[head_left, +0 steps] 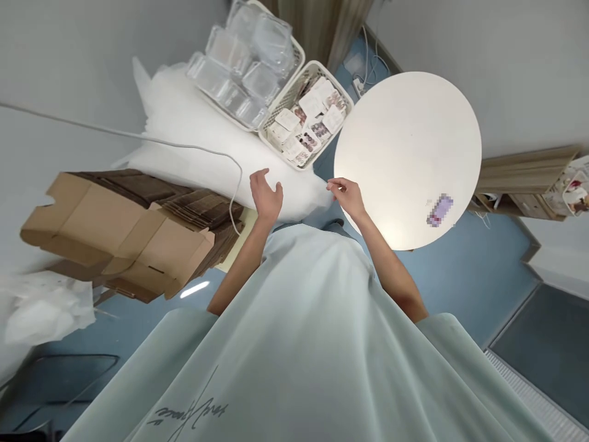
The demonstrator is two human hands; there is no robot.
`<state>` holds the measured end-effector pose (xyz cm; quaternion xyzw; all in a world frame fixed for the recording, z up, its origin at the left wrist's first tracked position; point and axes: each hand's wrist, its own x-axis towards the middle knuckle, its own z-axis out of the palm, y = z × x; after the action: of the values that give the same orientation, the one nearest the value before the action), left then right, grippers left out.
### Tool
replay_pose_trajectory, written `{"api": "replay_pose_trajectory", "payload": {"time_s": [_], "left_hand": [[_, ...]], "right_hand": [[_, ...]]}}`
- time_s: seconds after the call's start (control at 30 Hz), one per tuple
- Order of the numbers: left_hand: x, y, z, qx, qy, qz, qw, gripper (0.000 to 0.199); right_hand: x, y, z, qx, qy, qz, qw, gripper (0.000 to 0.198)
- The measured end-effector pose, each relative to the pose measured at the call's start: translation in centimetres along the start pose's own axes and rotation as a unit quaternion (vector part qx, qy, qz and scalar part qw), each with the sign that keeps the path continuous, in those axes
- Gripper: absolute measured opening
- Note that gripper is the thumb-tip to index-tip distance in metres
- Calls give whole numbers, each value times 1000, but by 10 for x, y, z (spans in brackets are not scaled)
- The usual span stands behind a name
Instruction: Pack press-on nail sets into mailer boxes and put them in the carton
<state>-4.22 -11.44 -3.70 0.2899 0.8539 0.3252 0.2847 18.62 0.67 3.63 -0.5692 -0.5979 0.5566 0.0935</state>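
Note:
My left hand (267, 197) is raised over a large white wrapped bundle (216, 144), its fingers apart and nothing between them. My right hand (347, 195) hovers by the left edge of a round white table (405, 141). Its fingers are bent in towards the thumb, and whatever they might hold is too small to make out. Just beyond both hands, a white plastic basket (265, 136) contains many small printed cards (313, 104). Behind it to the left stands a second basket (298, 52) of clear plastic boxes (262, 80).
Folded brown cardboard boxes (151, 245) are stacked to my left, with a grey cable (184, 146) running above them. A blurred-out purple item (440, 210) lies on the round table. White plastic bags (46, 307) are at far left. A wooden shelf (524, 184) stands at right.

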Motion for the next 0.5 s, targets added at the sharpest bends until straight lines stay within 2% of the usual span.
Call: {"api": "replay_pose_trajectory", "payload": {"time_s": [0.07, 0.23, 0.37, 0.5], "left_hand": [[16, -15, -2, 11, 31, -9, 999, 66], [40, -31, 3, 41, 25, -45, 998, 78], [40, -31, 3, 55, 23, -49, 997, 64], [35, -32, -4, 68, 13, -36, 997, 38]], "right_hand": [[7, -15, 15, -7, -20, -23, 1000, 22], [14, -38, 47, -45, -45, -49, 997, 23], [10, -44, 59, -72, -55, -48, 995, 24], [3, -45, 61, -82, -59, -42, 994, 21]]}}
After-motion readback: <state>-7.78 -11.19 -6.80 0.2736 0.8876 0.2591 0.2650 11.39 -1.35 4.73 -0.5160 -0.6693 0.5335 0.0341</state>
